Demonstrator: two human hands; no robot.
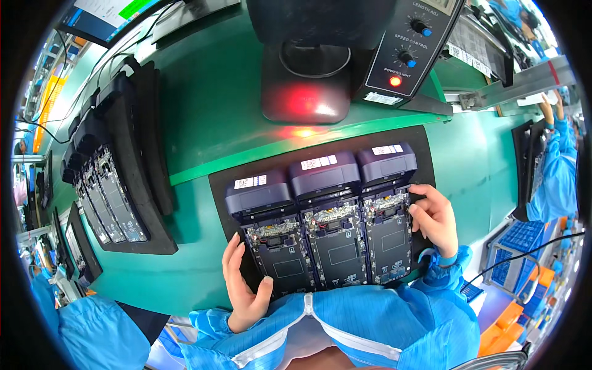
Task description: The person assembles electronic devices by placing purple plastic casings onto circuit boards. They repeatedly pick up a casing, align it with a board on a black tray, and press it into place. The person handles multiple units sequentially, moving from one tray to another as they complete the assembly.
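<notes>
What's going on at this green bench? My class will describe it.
A person in a blue jacket has both hands at three opened electronic devices, side by side on a black mat, circuit boards exposed. The left hand, spread open, is beside the leftmost device; the right hand is at the outer edge of the rightmost device. A control box behind them shows a lit red light.

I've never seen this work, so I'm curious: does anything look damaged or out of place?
Nothing stands out: the three dark devices sit side by side on the black mat, all with similar circuitry exposed.
</notes>
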